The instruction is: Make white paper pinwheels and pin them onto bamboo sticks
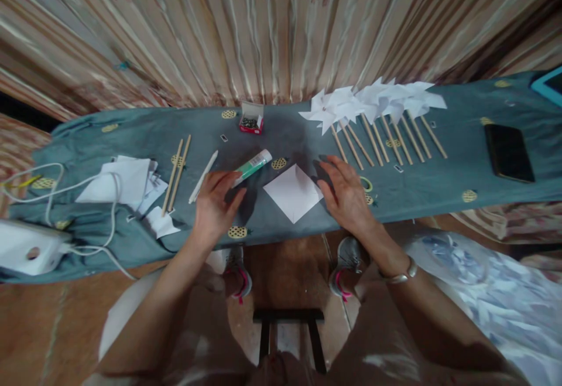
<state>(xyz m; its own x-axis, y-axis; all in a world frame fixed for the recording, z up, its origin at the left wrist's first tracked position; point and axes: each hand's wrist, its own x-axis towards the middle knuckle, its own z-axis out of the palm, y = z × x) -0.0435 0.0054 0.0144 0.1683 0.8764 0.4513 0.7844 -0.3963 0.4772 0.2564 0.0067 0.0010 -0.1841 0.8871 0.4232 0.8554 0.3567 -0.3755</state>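
A square white sheet of paper [293, 194] lies on the cloth with one corner toward me and faint creases. My right hand [345, 194] is at its right corner, fingers spread and holding nothing; beside it, scissors with a green handle [366, 184] are partly hidden. To the left of the sheet, my left hand [216, 203] has its thumb and fingers apart, the fingertips at the lower end of a green and white glue stick [254, 164]. A white pen-like tool [204, 176] lies just beyond that hand.
Several white paper pinwheels [377, 102] on wooden sticks lie at the back right. A red box of pins [252, 121] stands at the back. Two sticks [179, 169], paper pieces [127, 182] and a white corded device [30, 248] are left; a black phone [509, 153] is right.
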